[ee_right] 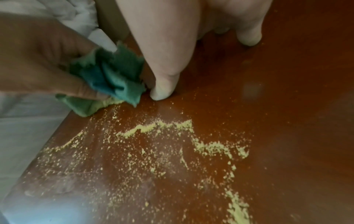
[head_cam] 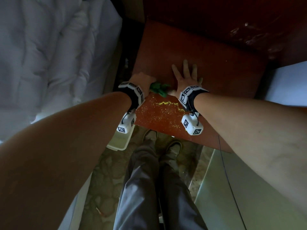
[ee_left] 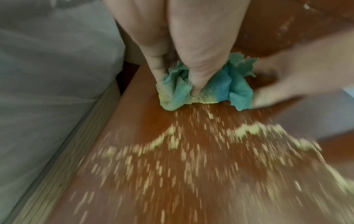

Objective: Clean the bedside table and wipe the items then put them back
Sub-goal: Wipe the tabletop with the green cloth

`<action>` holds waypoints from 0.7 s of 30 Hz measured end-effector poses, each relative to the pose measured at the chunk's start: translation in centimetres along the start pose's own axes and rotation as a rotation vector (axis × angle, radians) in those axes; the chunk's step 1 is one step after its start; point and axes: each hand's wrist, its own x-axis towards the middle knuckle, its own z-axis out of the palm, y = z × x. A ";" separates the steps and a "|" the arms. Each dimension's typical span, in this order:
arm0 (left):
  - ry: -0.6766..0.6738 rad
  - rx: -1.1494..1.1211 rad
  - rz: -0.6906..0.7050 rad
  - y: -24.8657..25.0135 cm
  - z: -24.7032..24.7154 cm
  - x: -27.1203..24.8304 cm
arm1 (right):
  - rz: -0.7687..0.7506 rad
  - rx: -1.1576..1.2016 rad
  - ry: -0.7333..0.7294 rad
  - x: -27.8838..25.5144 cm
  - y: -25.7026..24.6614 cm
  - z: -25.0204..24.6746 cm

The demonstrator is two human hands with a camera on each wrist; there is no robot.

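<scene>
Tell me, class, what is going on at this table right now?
A person is wiping a reddish wooden bedside table. Their left hand grips a crumpled green cloth and presses it against the tabletop near the bed-side edge. Their right hand lies flat on the wood beside the cloth, fingers spread. Yellow crumbs or powder are scattered across the near part of the table, not yet cleared. A white tub sits on the floor below the table's front corner.

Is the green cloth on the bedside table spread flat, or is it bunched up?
Bunched up. The green cloth is crumpled into folds under the left hand, whose fingers grip it against the bedside table.
</scene>
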 end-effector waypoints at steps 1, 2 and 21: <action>-0.019 -0.004 0.003 0.1 0.4 -0.5 | -0.004 0.004 -0.003 -0.1 0.0 -0.1; -0.032 -0.010 0.003 0.2 0.9 -1.1 | -0.011 0.007 -0.008 -0.2 0.1 -0.2; 0.137 -0.142 -0.224 -7.5 0.8 -6.3 | -0.027 -0.005 0.023 -1.3 -1.8 -0.4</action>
